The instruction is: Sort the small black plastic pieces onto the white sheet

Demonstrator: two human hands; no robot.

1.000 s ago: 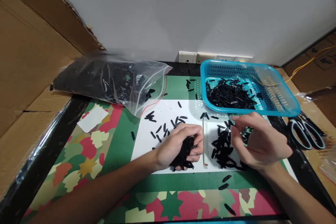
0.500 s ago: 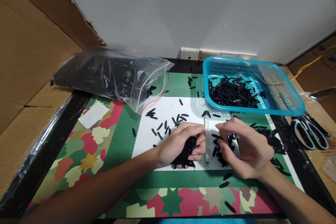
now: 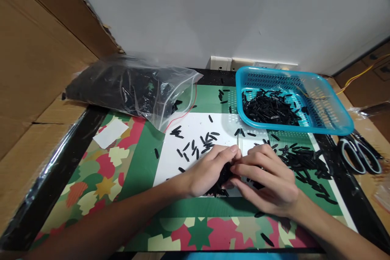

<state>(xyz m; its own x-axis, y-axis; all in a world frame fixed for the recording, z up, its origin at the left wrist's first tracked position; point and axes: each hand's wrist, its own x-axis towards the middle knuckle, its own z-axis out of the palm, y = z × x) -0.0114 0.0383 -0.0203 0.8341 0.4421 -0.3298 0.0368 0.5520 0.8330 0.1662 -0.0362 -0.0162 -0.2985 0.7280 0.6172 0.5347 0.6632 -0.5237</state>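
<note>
- Left hand (image 3: 210, 170) closed round uncountable black pieces (image 3: 224, 176)
- Right hand (image 3: 271, 183) half-curled beside them; cannot tell its hold
- One blue basket (image 3: 294, 129), one bag (image 3: 179, 80)

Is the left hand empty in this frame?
No, the left hand is curled around a clump of black pieces, some of which poke out below it.

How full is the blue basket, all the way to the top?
No, only partly full: black pieces lie heaped on the left, below the rim of the blue basket, and bare plastic shows on the right.
</note>
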